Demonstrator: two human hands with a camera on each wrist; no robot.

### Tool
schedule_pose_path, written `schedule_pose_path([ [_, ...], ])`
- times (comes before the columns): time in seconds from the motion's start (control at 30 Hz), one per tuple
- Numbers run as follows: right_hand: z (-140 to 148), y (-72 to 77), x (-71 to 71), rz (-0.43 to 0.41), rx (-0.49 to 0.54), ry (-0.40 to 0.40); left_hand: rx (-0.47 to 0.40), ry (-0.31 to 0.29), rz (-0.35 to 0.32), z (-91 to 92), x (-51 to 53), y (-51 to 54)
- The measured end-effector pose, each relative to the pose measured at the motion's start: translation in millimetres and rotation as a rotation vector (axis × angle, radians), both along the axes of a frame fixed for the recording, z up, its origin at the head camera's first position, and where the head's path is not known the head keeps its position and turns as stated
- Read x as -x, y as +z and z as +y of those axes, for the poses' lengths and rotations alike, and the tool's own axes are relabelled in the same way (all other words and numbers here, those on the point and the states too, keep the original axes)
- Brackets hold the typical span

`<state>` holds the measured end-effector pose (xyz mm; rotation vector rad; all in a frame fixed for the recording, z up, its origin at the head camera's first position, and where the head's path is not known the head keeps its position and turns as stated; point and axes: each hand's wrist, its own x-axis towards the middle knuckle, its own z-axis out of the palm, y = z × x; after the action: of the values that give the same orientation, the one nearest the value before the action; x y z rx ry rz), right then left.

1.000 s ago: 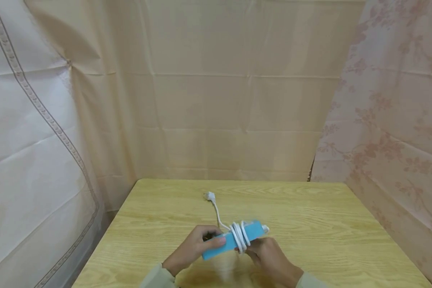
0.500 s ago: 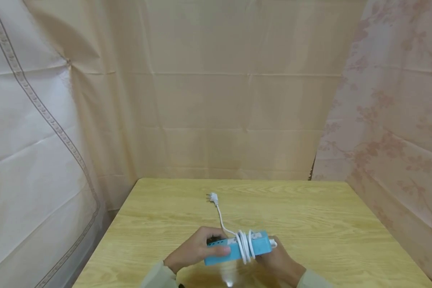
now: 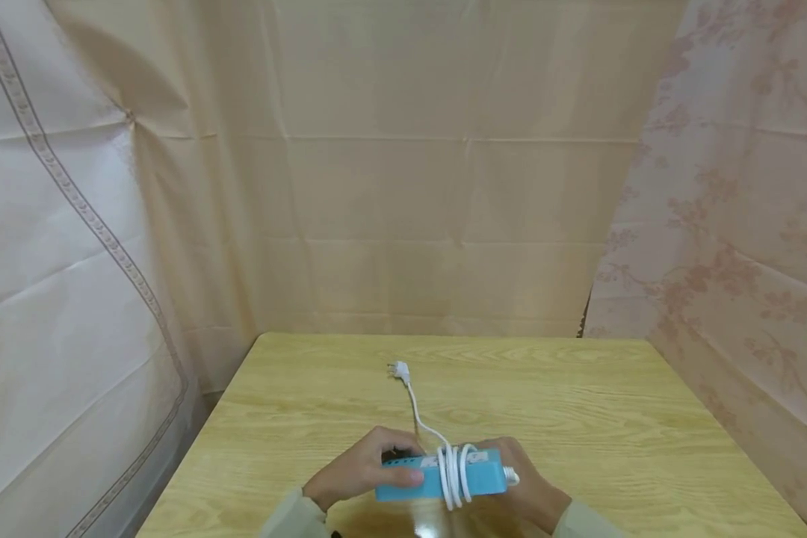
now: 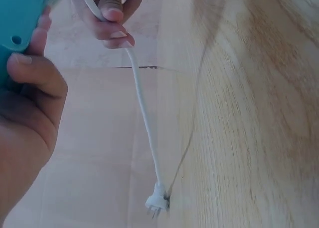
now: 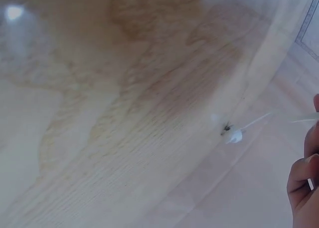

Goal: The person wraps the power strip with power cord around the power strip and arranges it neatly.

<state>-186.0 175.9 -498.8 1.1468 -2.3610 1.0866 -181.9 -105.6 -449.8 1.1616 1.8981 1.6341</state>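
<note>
Left hand: the person's left hand (image 3: 366, 469) reaches in from the near left, a pale sleeve (image 3: 296, 517) at its wrist, and angles toward the right.
Right hand: the right hand (image 3: 526, 486) comes from the near right, partly behind the strip's right end.
Strip: a blue power strip (image 3: 430, 487) lies crosswise between the hands, held above the bench's near side.
Cord: white, the cord (image 3: 449, 478) wraps the strip's middle in several loops; a free length runs to the far side.
Plug: at that length's end, the white plug (image 3: 401, 370) points left; whether it touches the bench, I cannot tell.
Bench: the wood-grain bench (image 3: 578, 418) is bordered by hanging cloth (image 3: 417, 187), beige at the far side.
In the way: the strip blocks the head view of the right fingers.
Left fingers: curled round the strip's left end, thumb on the near face.
Right fingers: pinching the cord, as the left wrist view shows.
</note>
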Motion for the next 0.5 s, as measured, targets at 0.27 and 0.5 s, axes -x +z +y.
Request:
schedule_pose_path([
  [0.27, -3.4, 3.0, 3.5, 0.216, -0.137, 0.007, 0.046, -0.043, 0.020, -1.7, 0.6, 0.9],
  [0.5, -4.5, 6.0, 2.9, 0.214, -0.130, 0.034, 0.044, -0.055, 0.018, -2.1, -0.2, -0.1],
])
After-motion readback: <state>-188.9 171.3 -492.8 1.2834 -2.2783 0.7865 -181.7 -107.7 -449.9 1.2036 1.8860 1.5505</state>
